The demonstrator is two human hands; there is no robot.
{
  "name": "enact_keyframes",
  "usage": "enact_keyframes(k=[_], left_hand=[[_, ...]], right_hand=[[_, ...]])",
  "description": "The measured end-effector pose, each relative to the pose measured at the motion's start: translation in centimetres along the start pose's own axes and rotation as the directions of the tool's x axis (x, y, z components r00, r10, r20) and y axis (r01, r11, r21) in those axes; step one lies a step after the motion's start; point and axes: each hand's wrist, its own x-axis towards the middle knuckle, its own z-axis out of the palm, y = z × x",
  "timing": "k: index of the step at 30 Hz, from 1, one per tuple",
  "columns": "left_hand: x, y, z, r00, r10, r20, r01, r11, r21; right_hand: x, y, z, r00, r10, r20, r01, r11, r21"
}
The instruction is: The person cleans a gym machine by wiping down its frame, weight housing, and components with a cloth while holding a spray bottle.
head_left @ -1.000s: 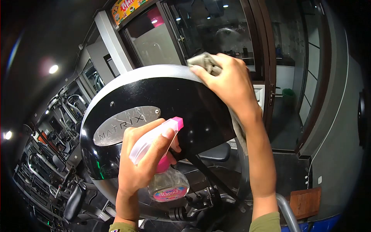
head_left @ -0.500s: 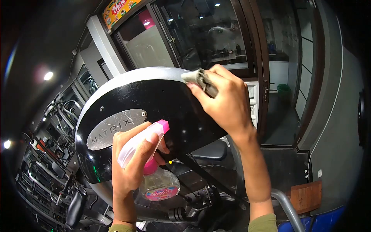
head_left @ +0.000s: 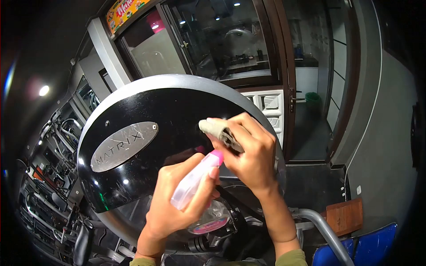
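Observation:
My left hand (head_left: 182,195) is wrapped round the neck of a spray bottle (head_left: 195,179) with a translucent white head and a pink nozzle. The bottle's clear body with a pink label shows below that hand. A folded greyish cloth (head_left: 215,129) is gripped in my right hand (head_left: 255,153), just above the nozzle. Both hands are in front of the rounded black panel (head_left: 155,104) of a gym machine, which has a silver rim and an oval metal MATRIX plate (head_left: 124,147). Whether the cloth touches the panel I cannot tell.
A curved grey tube (head_left: 321,224) rises at the lower right, near blue seats (head_left: 375,239) and a brown wooden board (head_left: 345,217). Behind the machine are glass windows and a door (head_left: 290,88). More gym machines (head_left: 62,128) line the left side.
My right hand has brought the cloth down from the silver rim to over the black panel. My left hand has moved right and slightly down with the spray bottle, closer to the cloth.

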Motion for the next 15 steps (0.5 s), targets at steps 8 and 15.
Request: enact_keyframes(k=[8, 15], left_hand=[[0.0, -1.7, 1.9, 0.983, 0.168, 0.077, -0.177, 0.975, 0.137], [-0.2, -4.6, 3.9, 0.987, 0.129, 0.091, -0.132, 0.991, 0.024]], right_hand=[[-4.7, 4.2, -1.5, 0.925, 0.27, -0.267, -0.292, 0.955, -0.048], [-3.3, 3.5, -0.7, 0.986, 0.076, -0.147, -0.082, 0.996, -0.034]])
